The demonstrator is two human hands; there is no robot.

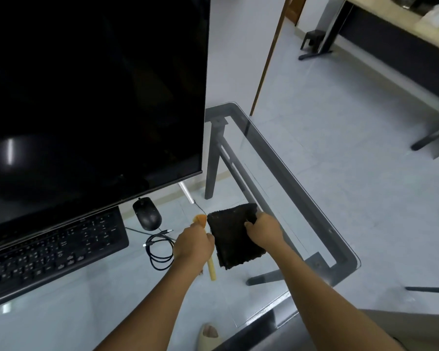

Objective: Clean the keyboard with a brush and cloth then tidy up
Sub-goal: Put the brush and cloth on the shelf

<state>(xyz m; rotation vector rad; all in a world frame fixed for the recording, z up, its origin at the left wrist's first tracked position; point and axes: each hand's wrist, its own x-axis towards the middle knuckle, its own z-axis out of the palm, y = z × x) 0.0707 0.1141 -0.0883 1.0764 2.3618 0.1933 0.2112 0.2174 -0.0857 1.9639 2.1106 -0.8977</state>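
Brush (211, 271) bristles-up, handle toward person.

A black keyboard (53, 252) lies flat on the glass tabletop (276, 198) under the monitor's lower edge. Right of it, a yellow-handled brush (211, 271) with orange bristles stands just beside a folded dark cloth (235, 236).

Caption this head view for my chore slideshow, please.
At a glass desk, the left hand grips a brush and the right hand holds a dark cloth beside the keyboard.
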